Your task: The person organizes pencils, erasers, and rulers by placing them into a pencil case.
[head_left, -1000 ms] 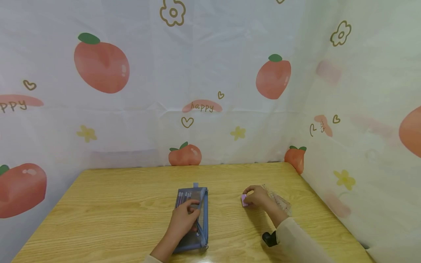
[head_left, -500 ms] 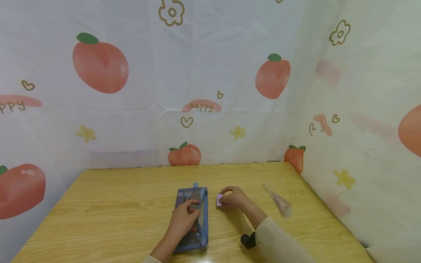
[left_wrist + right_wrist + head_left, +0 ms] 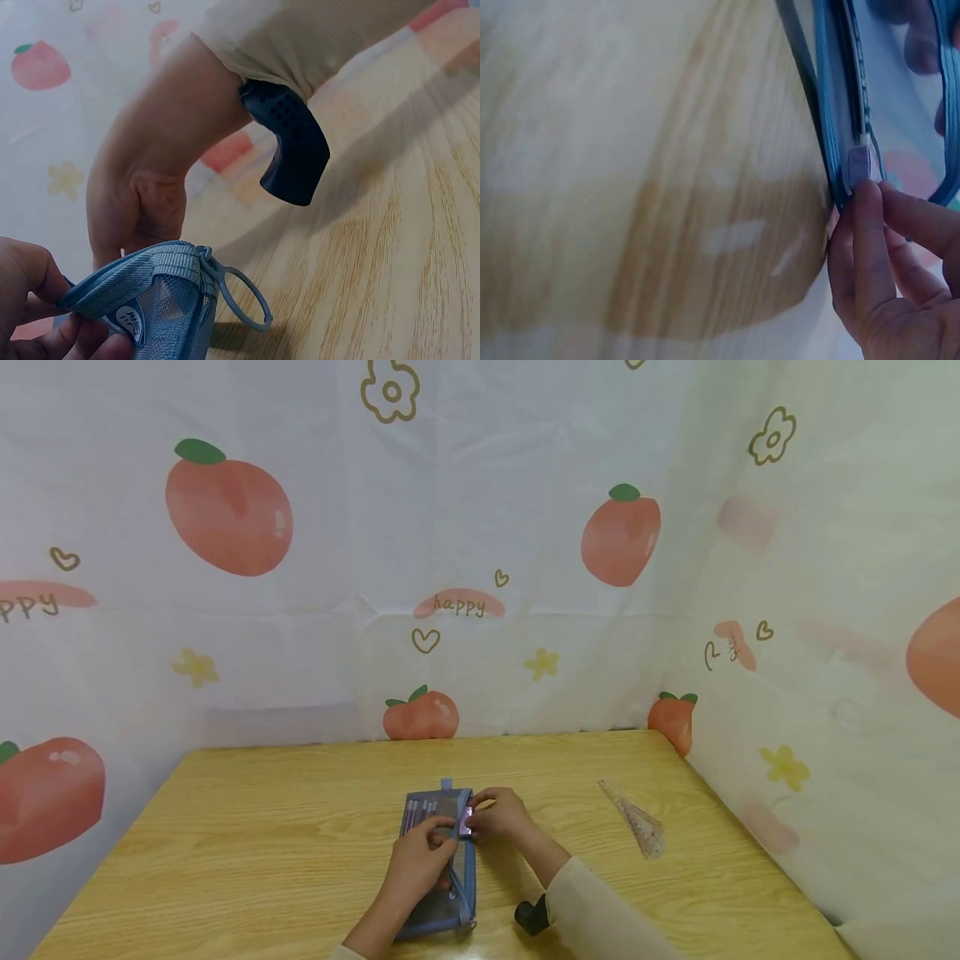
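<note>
Blue mesh pouch (image 3: pixel 468 864), small block (image 3: pixel 859 163) seemingly pale lilac, yellow wood-grained table (image 3: pixel 285 843), white curtain (image 3: pixel 495 468) printed with red fruit (image 3: pixel 228 518) and yellow flowers (image 3: pixel 542 664), cream sleeve (image 3: pixel 600 914)

Hands: two, left hand (image 3: pixel 422 853) and right hand (image 3: pixel 504 814). Blue mesh pouch (image 3: pixel 469 881): one. Small purple block (image 3: pixel 466 822): one. Slim pen-like sticks (image 3: pixel 410 815) in pouch: several, too small to count. Clear rulers (image 3: pixel 637 824): overlapping, number unclear. Black device (image 3: pixel 532 916): one. Table (image 3: pixel 292 843): one. Backdrop yellow flowers (image 3: pixel 542 664): three.
</note>
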Motion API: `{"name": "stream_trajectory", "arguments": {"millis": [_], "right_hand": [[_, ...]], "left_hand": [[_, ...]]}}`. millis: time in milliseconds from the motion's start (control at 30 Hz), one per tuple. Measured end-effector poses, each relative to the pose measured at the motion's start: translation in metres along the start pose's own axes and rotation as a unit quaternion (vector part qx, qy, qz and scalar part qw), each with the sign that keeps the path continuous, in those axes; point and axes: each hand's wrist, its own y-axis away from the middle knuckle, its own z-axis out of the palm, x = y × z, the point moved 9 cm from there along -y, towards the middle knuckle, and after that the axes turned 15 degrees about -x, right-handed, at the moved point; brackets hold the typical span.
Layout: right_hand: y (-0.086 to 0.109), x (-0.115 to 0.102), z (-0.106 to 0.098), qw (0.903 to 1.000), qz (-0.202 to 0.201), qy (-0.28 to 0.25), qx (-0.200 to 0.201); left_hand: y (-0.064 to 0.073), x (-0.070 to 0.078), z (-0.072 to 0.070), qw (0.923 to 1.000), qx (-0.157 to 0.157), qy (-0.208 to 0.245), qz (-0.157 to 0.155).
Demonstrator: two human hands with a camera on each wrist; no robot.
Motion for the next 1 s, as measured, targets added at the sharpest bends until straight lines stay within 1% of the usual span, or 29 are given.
{"name": "stream_trajectory", "arguments": {"millis": [200, 300, 367, 433, 500, 633, 667, 733, 800, 833, 900, 933, 967, 1000], "right_hand": [[0.003, -0.001, 0.002, 0.9997, -0.009, 0.017, 0.016], [0.007, -0.001, -0.002, 0.9994, -0.015, 0.026, 0.019], [0.01, -0.002, -0.009, 0.9987, -0.018, 0.043, 0.022], [0.014, -0.001, -0.02, 0.9978, -0.018, 0.058, 0.027], [0.018, 0.002, -0.035, 0.9972, -0.009, 0.065, 0.037], [0.032, 0.013, -0.077, 0.9941, 0.022, 0.077, 0.073], [0.037, 0.017, -0.09, 0.992, 0.033, 0.089, 0.083], [0.047, 0.023, -0.115, 0.9843, 0.048, 0.134, 0.104], [0.058, 0.03, -0.141, 0.9718, 0.066, 0.192, 0.12], [0.064, 0.032, -0.153, 0.9638, 0.076, 0.222, 0.127], [0.074, 0.037, -0.175, 0.9432, 0.099, 0.283, 0.143], [0.078, 0.041, -0.185, 0.9346, 0.111, 0.304, 0.147], [0.082, 0.046, -0.193, 0.9292, 0.12, 0.316, 0.15], [0.086, 0.051, -0.2, 0.9263, 0.132, 0.318, 0.152]], "left_hand": [[0.0, 0.0, 0.002, 1.0, -0.007, 0.006, -0.001], [0.0, 0.0, 0.002, 0.9999, -0.009, 0.007, -0.002], [-0.001, 0.0, 0.002, 1.0, -0.007, 0.005, -0.001], [-0.001, 0.0, 0.001, 1.0, -0.004, 0.004, 0.001], [-0.001, 0.0, 0.001, 1.0, -0.001, 0.002, 0.002], [-0.001, 0.0, 0.0, 1.0, 0.004, 0.002, 0.0], [-0.001, 0.0, 0.0, 1.0, 0.004, 0.001, -0.001], [0.0, 0.0, 0.0, 1.0, 0.003, 0.001, -0.002], [0.0, 0.0, 0.0, 1.0, 0.003, 0.0, -0.003], [0.0, -0.001, 0.0, 1.0, 0.003, 0.0, -0.003], [0.0, -0.001, 0.0, 1.0, 0.003, 0.002, -0.005], [0.0, -0.001, 0.0, 1.0, 0.003, 0.003, -0.006], [0.0, -0.001, 0.0, 1.0, 0.003, 0.004, -0.006], [0.0, -0.001, 0.0, 1.0, 0.003, 0.006, -0.007]]}}
